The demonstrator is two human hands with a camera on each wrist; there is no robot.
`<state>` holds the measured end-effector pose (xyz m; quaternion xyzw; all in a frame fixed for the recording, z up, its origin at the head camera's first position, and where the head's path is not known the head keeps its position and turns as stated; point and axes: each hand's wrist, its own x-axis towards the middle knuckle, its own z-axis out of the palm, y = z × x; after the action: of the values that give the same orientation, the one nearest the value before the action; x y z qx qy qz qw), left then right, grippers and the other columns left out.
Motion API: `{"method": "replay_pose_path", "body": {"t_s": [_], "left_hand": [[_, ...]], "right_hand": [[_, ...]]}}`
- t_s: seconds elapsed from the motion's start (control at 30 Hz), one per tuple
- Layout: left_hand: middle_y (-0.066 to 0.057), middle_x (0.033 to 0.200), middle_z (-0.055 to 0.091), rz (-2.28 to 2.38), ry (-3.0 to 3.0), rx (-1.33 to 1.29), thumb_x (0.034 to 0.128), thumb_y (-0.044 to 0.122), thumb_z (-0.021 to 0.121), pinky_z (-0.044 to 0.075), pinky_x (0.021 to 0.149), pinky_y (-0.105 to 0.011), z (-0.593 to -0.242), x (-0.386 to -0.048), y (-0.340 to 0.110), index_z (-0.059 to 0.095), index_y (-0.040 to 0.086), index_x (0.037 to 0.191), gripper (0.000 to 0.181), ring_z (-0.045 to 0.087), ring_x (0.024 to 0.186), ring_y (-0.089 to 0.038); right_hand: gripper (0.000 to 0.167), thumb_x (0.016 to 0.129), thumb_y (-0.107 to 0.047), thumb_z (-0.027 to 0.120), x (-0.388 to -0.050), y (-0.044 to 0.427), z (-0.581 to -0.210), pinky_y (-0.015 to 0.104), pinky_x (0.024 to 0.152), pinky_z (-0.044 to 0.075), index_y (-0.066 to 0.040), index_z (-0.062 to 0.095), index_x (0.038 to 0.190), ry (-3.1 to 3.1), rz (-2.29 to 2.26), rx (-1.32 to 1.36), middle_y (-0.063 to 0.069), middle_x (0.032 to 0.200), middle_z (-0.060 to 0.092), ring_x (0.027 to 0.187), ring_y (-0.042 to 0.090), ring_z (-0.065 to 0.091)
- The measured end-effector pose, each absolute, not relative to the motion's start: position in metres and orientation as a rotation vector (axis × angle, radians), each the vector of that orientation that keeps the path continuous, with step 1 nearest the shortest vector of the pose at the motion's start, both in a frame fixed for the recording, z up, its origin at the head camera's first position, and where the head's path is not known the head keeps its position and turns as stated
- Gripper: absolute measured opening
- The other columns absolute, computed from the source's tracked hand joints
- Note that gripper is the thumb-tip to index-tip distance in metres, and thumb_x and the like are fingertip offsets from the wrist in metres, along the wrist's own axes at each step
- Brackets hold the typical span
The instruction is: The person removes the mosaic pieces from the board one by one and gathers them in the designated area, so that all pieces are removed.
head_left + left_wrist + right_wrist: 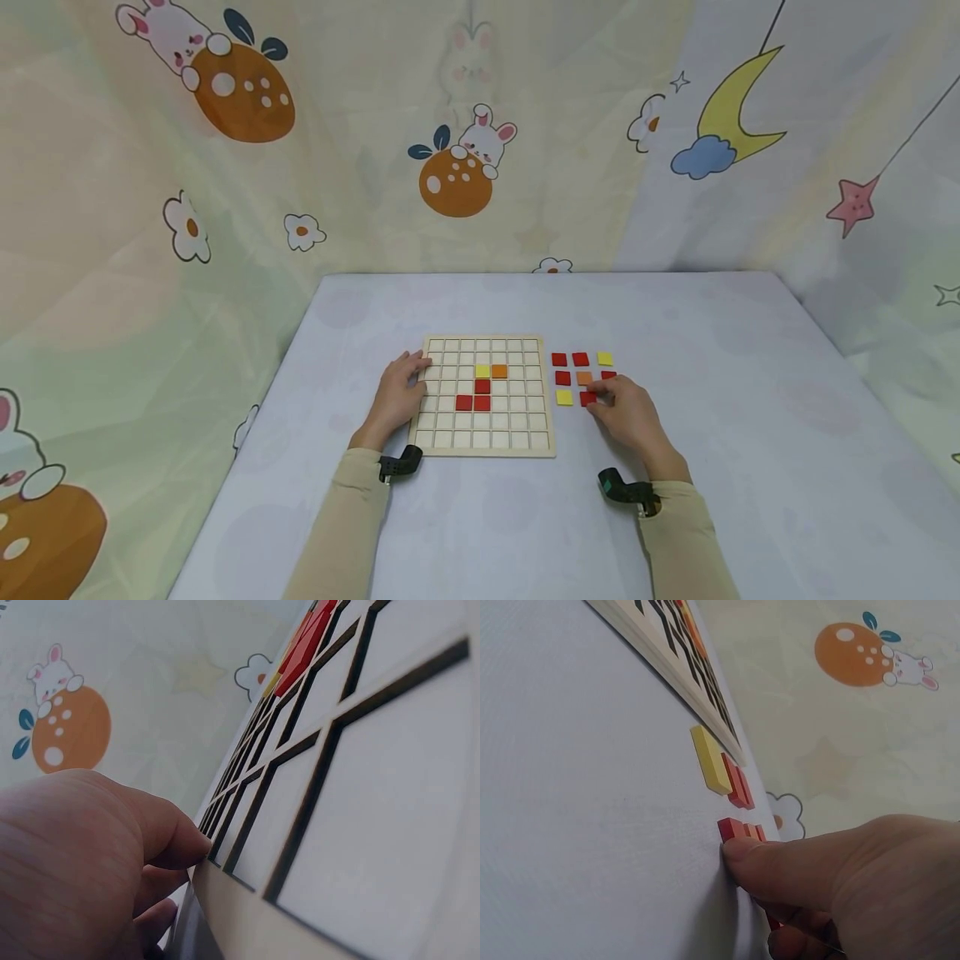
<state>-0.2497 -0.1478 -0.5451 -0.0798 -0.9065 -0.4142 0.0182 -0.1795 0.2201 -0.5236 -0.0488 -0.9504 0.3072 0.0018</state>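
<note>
A wooden grid board [548, 417] lies on the table, with one yellow tile [483, 371], one orange tile [499, 371] and three red tiles [482, 387] in its squares. My left hand [395, 396] rests at the board's left edge, its thumb and fingers on the rim, as the left wrist view [82, 855] also shows. Right of the board several red, yellow and orange tiles lie in rows. My right hand [632, 419] has its thumb and finger on a red tile [587, 399] in the nearest row; in the right wrist view the thumb touches that red tile [730, 829].
Beside the held tile lies a yellow tile [564, 397], with an orange tile [583, 378] behind. The pale table [495, 525] reaches back to a printed cloth [360, 167] with rabbits, flowers and a moon. A black wrist camera sits on each sleeve.
</note>
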Motion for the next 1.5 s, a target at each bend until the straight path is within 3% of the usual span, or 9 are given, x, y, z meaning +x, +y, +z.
{"method": "replay_pose_path", "body": {"t_s": [0.3,0.83,1.2,1.5], "left_hand": [[-0.011,0.150,0.045,-1.282,-2.806,-0.276,0.0928,0.004,0.050,0.012,0.124,-0.041,-0.545,-0.247,-0.147,0.061,0.005,0.131,0.040,0.025,0.146,-0.029],[-0.012,0.150,0.044,-1.282,-2.805,-0.252,0.0919,0.004,0.051,0.013,0.124,-0.044,-0.548,-0.247,-0.150,0.061,0.005,0.131,0.040,0.025,0.146,-0.031],[-0.010,0.151,0.043,-1.264,-2.827,-0.256,0.0935,0.006,0.052,0.015,0.123,-0.046,-0.543,-0.250,-0.146,0.060,0.007,0.133,0.041,0.023,0.147,-0.029],[-0.012,0.150,0.044,-1.259,-2.830,-0.265,0.0932,0.005,0.053,0.012,0.124,-0.042,-0.543,-0.249,-0.147,0.061,0.005,0.131,0.039,0.024,0.146,-0.030]], "right_hand": [[0.030,0.089,-0.016,0.071,-0.178,0.219,-0.521,0.038,0.077,0.053,-0.003,0.070,0.116,-2.944,0.974,-0.170,0.016,0.111,0.062,0.093,0.028,0.053],[0.018,0.089,-0.017,0.068,-0.179,0.172,-0.531,0.028,0.061,0.046,-0.011,0.072,0.105,-2.776,1.009,0.054,0.001,0.094,0.062,0.074,0.017,0.049],[0.018,0.089,-0.018,0.069,-0.175,0.151,-0.531,0.029,0.070,0.051,-0.014,0.072,0.107,-2.755,1.037,0.142,-0.002,0.097,0.063,0.083,0.016,0.053],[0.015,0.089,-0.015,0.069,-0.173,0.129,-0.535,0.028,0.071,0.054,-0.015,0.072,0.103,-2.723,1.046,0.251,-0.006,0.100,0.064,0.083,0.012,0.058]]}}
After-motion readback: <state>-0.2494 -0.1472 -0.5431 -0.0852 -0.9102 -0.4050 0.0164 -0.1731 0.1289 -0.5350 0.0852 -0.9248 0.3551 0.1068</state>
